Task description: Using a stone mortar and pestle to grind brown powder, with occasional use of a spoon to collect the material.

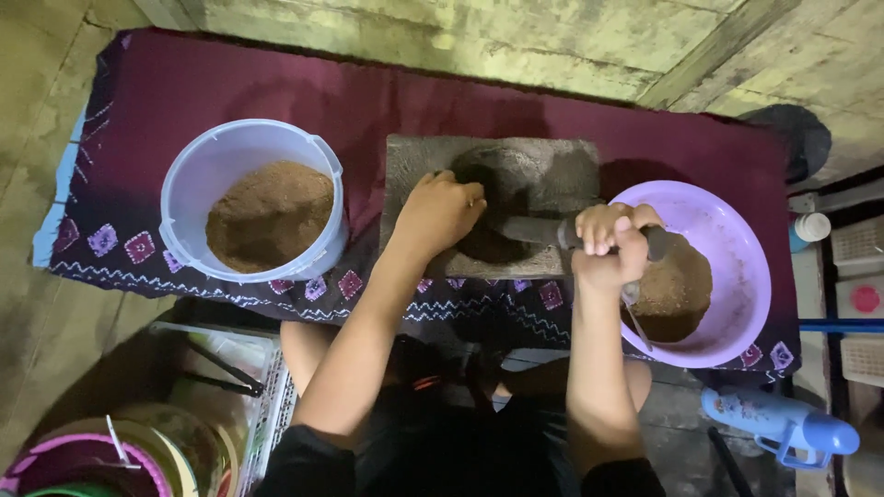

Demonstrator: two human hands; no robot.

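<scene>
Head view looked straight down on our two hands at a flat grey grinding stone point(552, 175), which lay on a maroon patterned cloth point(184, 92). Our left hand point(440, 210) was clenched around one end of a dark stone roller point(527, 229), and our right hand point(610, 244) was clenched around the other end, so the roller lay across the slab between them. A dark patch of ground paste point(488, 175) sat on the slab just beyond our left hand. Well to the left of that hand stood a pale bucket point(189, 184) holding brown powder point(269, 213). Just right of our right hand sat a purple bowl point(737, 248) with more brown powder point(681, 285) and a spoon point(635, 317).
</scene>
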